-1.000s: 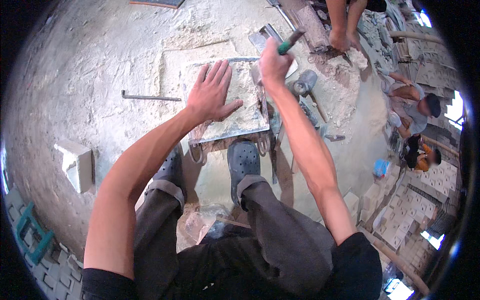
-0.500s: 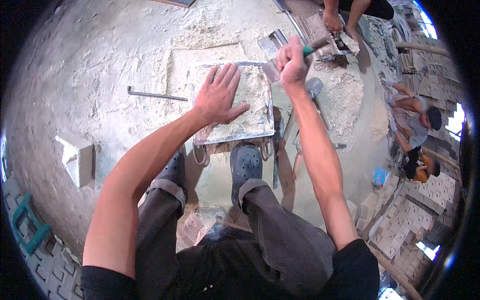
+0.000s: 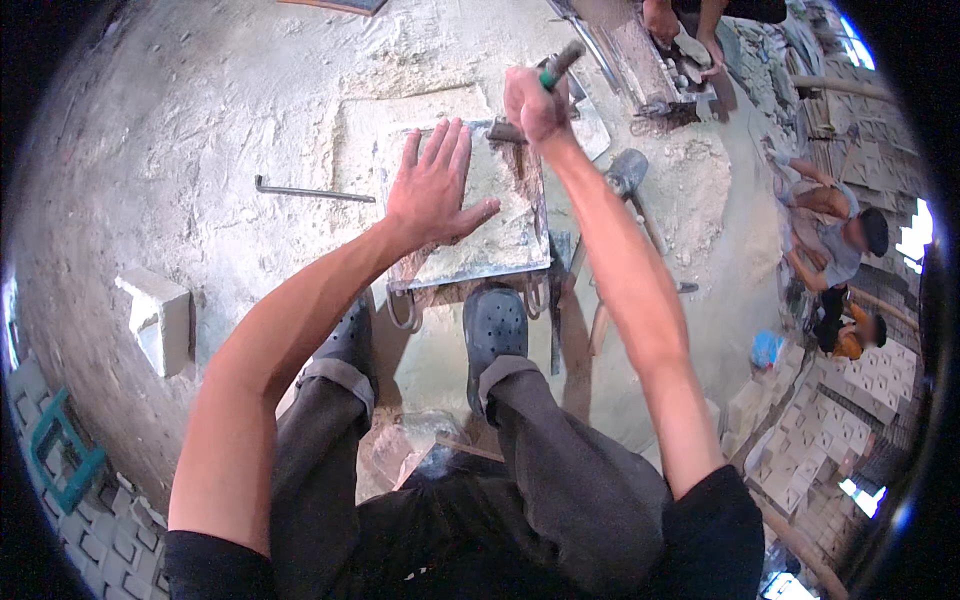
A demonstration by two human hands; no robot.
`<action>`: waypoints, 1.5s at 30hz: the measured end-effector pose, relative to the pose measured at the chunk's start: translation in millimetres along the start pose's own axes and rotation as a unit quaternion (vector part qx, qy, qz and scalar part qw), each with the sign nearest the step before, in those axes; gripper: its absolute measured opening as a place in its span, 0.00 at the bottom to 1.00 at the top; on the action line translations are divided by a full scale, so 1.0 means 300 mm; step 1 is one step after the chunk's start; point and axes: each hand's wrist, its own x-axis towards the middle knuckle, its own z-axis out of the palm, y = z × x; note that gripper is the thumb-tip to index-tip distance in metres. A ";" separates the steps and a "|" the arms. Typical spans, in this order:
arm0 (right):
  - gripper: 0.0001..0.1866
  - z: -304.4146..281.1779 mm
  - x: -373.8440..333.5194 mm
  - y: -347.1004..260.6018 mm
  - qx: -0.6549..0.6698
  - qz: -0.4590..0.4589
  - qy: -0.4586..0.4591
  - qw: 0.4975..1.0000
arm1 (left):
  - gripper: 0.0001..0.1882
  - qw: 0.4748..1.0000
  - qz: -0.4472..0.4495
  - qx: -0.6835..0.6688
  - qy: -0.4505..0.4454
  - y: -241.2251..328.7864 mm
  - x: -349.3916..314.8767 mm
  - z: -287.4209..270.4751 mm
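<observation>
Between my feet and the far tools lies a square metal mould (image 3: 470,272), filled with pale, crumbly powder (image 3: 500,235). My left hand (image 3: 436,190) rests flat on the left part of that powder, fingers stretched out and nothing gripped. My right hand (image 3: 537,108) is closed round the handle of a flat-bladed scraper (image 3: 507,132), above the mould's far right corner. The scraper's handle, with a green band, sticks up out of the fist. The blade is seen nearly edge-on, and I cannot tell whether it touches the powder.
A bent metal bar (image 3: 315,190) lies left of the mould. At right are a mallet-like tool (image 3: 628,170) and heaped powder (image 3: 690,200). A pale block (image 3: 160,320) sits at far left. Another person's hands (image 3: 685,35) work at the top; more people sit at right.
My right hand has moved left with the scraper, bringing the blade over the mould's far edge and turning it. My left hand stays in place. The other person's hands have shifted slightly.
</observation>
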 end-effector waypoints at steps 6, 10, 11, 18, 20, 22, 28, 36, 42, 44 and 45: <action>0.25 -0.028 0.054 -0.195 0.157 0.008 -0.088 0.984 | 0.55 1.000 -0.006 0.011 -0.006 -0.015 -0.021 -0.020; 0.25 0.007 -0.032 -0.008 0.005 -0.103 -0.054 0.993 | 0.55 1.000 0.002 0.002 0.004 -0.005 -0.009 -0.010; 0.21 -0.048 -0.065 0.091 -0.011 -0.009 -0.067 0.998 | 0.55 1.000 0.012 -0.012 0.005 0.028 0.007 -0.002; 0.22 0.098 -0.066 -0.086 0.104 0.053 0.178 0.977 | 0.55 1.000 -0.002 0.006 -0.001 -0.013 -0.006 -0.022; 0.22 0.091 -0.054 -0.159 0.088 0.056 0.184 0.977 | 0.55 1.000 -0.001 0.010 -0.001 -0.018 -0.019 -0.020; 0.24 0.083 -0.031 -0.237 0.122 0.048 0.173 0.976 | 0.55 1.000 -0.001 0.013 0.007 -0.025 -0.025 -0.017; 0.22 0.071 -0.078 -0.015 -0.032 -0.063 0.156 0.985 | 0.57 0.999 -0.027 -0.010 0.016 -0.011 0.011 -0.003; 0.22 0.072 -0.052 -0.169 0.093 0.014 0.132 0.987 | 0.62 0.999 -0.032 0.041 0.009 -0.041 0.008 0.002; 0.21 0.033 -0.045 -0.007 0.005 0.006 0.062 0.998 | 0.66 0.999 -0.008 0.050 -0.004 -0.042 0.050 -0.002; 0.20 0.050 -0.027 -0.077 0.024 -0.008 0.035 0.999 | 0.67 0.999 0.004 0.047 -0.010 -0.065 0.033 -0.011; 0.21 0.050 -0.029 -0.127 0.033 -0.017 0.028 0.999 | 0.68 0.999 0.007 0.044 -0.011 -0.079 0.030 -0.021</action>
